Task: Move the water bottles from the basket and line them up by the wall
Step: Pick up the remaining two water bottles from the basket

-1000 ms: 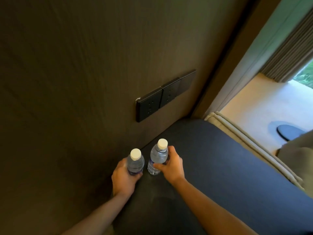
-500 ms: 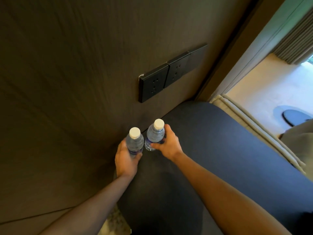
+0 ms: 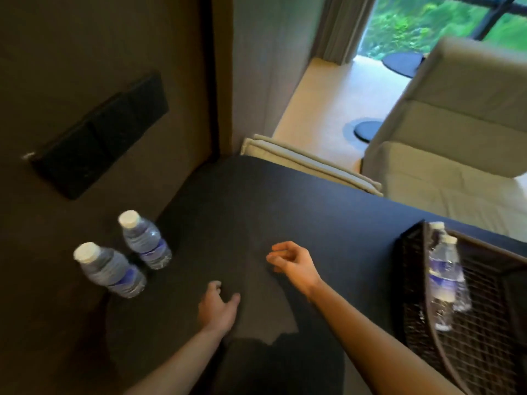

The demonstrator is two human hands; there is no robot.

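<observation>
Two clear water bottles with white caps stand side by side on the dark tabletop [image 3: 256, 201] against the brown wall [image 3: 85, 47]: the near bottle [image 3: 109, 270] and the far bottle [image 3: 147, 242]. My left hand [image 3: 218, 307] hovers over the table, empty, fingers apart. My right hand [image 3: 293, 262] is empty too, fingers loosely curled, midway between the bottles and the basket. The dark wicker basket [image 3: 410, 283] sits at the right edge with two more bottles [image 3: 445, 277] leaning inside it.
A black socket panel [image 3: 99, 138] is mounted on the wall above the bottles. Beyond the table edge are a beige sofa [image 3: 445, 138], a folded light cushion [image 3: 310, 163], pale floor with a dark round mat [image 3: 366, 129] and a window.
Both hands have let go of the two bottles, which now stand by the wall, and have pulled back to the right. The view has swung right, bringing the basket into sight.
</observation>
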